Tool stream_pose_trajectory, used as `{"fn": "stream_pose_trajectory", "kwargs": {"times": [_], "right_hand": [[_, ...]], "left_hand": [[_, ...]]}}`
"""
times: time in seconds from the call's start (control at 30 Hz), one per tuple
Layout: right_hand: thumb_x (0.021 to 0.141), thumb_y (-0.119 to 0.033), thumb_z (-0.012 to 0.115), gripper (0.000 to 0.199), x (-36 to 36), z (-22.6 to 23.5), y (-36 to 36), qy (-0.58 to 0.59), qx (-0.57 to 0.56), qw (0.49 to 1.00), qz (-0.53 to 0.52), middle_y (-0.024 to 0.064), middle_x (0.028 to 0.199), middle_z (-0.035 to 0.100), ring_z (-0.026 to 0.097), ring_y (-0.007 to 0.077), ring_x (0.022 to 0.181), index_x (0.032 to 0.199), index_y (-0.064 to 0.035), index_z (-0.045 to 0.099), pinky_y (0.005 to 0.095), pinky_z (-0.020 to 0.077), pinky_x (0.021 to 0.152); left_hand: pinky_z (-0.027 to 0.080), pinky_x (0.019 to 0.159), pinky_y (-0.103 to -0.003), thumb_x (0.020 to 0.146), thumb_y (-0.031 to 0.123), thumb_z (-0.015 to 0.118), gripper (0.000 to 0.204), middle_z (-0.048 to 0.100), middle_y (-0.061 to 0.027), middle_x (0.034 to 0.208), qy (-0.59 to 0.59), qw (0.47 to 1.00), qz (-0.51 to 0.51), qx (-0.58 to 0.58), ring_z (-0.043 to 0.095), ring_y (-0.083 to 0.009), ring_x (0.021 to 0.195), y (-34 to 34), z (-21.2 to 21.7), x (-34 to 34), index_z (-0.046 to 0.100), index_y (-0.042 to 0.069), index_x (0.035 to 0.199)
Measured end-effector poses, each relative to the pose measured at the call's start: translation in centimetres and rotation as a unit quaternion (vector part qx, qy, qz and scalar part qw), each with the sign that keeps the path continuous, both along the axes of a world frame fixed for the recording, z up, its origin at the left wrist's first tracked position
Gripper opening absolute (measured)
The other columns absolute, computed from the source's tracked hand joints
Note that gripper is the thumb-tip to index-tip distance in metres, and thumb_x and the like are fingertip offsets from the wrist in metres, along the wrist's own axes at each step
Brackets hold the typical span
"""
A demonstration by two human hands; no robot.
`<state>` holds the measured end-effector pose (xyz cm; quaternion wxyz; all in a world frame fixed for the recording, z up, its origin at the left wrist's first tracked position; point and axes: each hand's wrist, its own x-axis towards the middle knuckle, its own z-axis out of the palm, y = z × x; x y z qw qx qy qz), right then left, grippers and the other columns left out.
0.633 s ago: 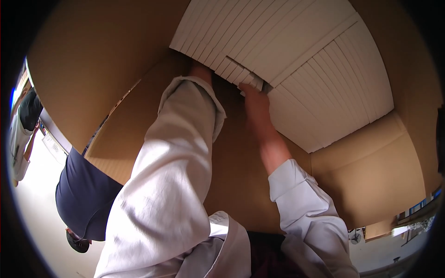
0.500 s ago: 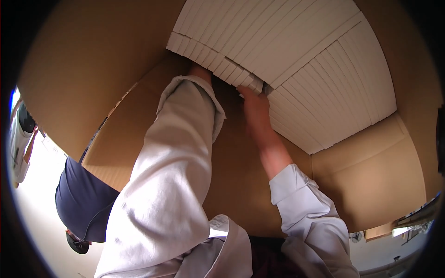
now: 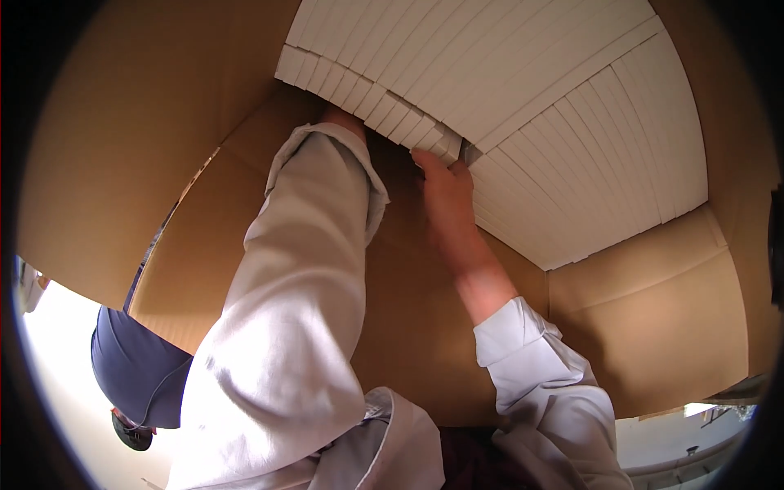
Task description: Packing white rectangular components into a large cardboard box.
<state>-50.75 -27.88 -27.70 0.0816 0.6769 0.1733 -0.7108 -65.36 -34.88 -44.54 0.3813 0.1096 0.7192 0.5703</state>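
Note:
Inside a large cardboard box, a short row of narrow white cartons [image 3: 359, 91] runs along the near edge of the packed white cartons. My right hand [image 3: 447, 192] is closed at the right end of this short row, its thumb on the near side and its fingers by a small dark gap [image 3: 469, 152]. My left forearm [image 3: 306, 237], in a rolled pale sleeve, reaches under the row's left part. Only the wrist [image 3: 343, 120] shows there; the left hand and its fingers are hidden behind the cartons.
More thin white cartons stand tightly packed in a far block [image 3: 457, 57] and a right block [image 3: 596, 155]. Brown cardboard walls [image 3: 147, 114] rise around them. Outside the box at lower left is a person in dark clothing [image 3: 143, 363].
The view has shifted slightly, and the short row appears a little further left. Both hands keep nearly the same places at the cartons. The person outside appears lower and further left.

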Motion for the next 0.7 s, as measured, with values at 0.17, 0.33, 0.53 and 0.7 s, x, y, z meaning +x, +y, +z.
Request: {"fn": "stream_pose_trajectory", "kwargs": {"times": [0.17, 0.33, 0.53, 0.7], "right_hand": [[0.086, -0.026, 0.073, 0.052, 0.7, -1.7, -1.5, 0.004, 0.055, 0.998, 0.003, 0.0169, 0.113, 0.054, 0.053, 0.0219, 0.103, 0.115, 0.0097, 0.049, 0.0364, 0.0464, 0.092], [0.085, -0.024, 0.072, 0.050, 0.3, -1.5, -1.6, 0.002, 0.044, 0.999, -0.026, 0.0163, 0.109, 0.055, 0.053, 0.0218, 0.100, 0.114, 0.0095, 0.050, 0.0356, 0.0466, 0.090], [0.085, -0.023, 0.071, 0.051, -0.2, -1.6, -1.6, -0.029, 0.066, 0.997, 0.009, 0.0147, 0.103, 0.060, 0.056, 0.0226, 0.095, 0.116, 0.0116, 0.052, 0.0354, 0.0467, 0.087], [0.085, -0.022, 0.070, 0.053, 0.1, -1.6, -1.5, -0.004, 0.086, 0.996, 0.011, 0.0152, 0.107, 0.063, 0.057, 0.0226, 0.100, 0.122, 0.0122, 0.054, 0.0352, 0.0466, 0.089]], "left_hand": [[0.031, 0.119, -0.045, 0.102, 0.042, 0.044, 0.061, 0.035, -0.0150, 0.160, -0.020, 1.000, 0.014, -0.002, 0.036, -0.0345, 0.145, -1.5, -0.3, 0.8, 0.037, 0.010, 0.153], [0.031, 0.119, -0.046, 0.102, 0.043, 0.044, 0.061, 0.035, -0.0150, 0.160, -0.027, 0.999, 0.019, 0.011, 0.036, -0.0346, 0.145, -0.5, 0.6, 0.1, 0.037, 0.010, 0.153], [0.032, 0.119, -0.046, 0.102, 0.043, 0.043, 0.061, 0.035, -0.0149, 0.160, -0.033, 0.999, 0.010, 0.025, 0.036, -0.0347, 0.145, 1.5, 1.8, -0.4, 0.037, 0.010, 0.153], [0.032, 0.119, -0.046, 0.102, 0.043, 0.043, 0.061, 0.035, -0.0149, 0.160, -0.051, 0.998, 0.009, 0.023, 0.036, -0.0348, 0.145, 1.3, 1.6, 0.3, 0.037, 0.009, 0.153]]}}
